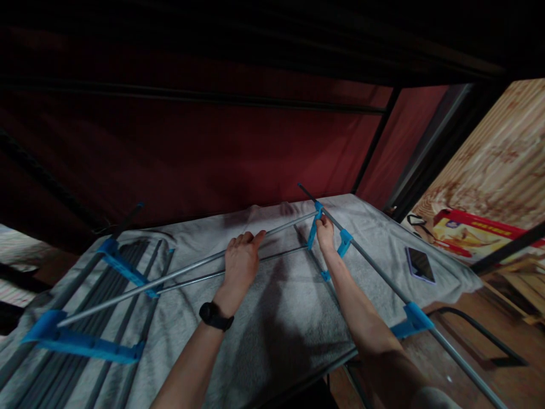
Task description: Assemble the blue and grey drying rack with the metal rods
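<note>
A grey metal rod (183, 272) runs across a grey towel-covered surface (276, 318). My left hand (240, 258), with a black watch on the wrist, lies over this rod with the fingers curled about it. My right hand (326, 230) grips a blue plastic connector (315, 224) where the rod meets a long side rod (374, 267). More blue connectors (344, 241) sit along that side rod. A second thin rod (238, 268) passes just below my left hand.
A folded frame of grey rods with blue plastic bars (85, 343) lies at the left. A phone (419, 264) rests on the towel at the right. Beyond it a red box (472, 233) lies on a wooden floor. A dark red fabric wall (213, 153) stands behind.
</note>
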The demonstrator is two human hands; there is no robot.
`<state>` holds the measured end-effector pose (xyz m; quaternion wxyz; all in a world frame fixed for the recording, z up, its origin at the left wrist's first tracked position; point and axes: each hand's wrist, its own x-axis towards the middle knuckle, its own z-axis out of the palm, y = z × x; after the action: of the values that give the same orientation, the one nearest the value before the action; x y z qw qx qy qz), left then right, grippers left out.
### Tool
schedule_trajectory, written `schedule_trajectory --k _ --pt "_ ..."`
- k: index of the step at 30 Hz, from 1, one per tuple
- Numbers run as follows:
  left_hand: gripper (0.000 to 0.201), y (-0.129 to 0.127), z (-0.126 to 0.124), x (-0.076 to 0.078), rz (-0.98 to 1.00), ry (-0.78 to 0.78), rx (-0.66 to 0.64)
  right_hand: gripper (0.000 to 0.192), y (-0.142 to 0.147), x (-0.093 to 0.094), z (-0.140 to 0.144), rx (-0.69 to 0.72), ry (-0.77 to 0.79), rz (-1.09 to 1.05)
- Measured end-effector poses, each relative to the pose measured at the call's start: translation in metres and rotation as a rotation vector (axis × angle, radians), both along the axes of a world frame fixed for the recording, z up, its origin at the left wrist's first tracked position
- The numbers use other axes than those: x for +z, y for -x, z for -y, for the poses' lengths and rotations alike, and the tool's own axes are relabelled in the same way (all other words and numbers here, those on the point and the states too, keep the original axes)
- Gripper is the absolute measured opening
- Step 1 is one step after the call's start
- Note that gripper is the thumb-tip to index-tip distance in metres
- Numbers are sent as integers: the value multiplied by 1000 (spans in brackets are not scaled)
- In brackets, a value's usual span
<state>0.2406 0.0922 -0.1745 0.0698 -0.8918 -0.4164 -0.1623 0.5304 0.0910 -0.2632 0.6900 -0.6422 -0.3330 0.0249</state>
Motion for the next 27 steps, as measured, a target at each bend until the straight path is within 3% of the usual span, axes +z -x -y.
schedule_trajectory --k 10,19,27 --pt "41 -1 -25 12 48 -82 -13 47 -2 5 2 45 8 6" --pt "42 -2 -42 20 22 -8 -40 46 -5 2 0 67 -19 37" --pt "46 -2 -51 10 16 -73 -73 46 -2 0 -3 64 -24 22"
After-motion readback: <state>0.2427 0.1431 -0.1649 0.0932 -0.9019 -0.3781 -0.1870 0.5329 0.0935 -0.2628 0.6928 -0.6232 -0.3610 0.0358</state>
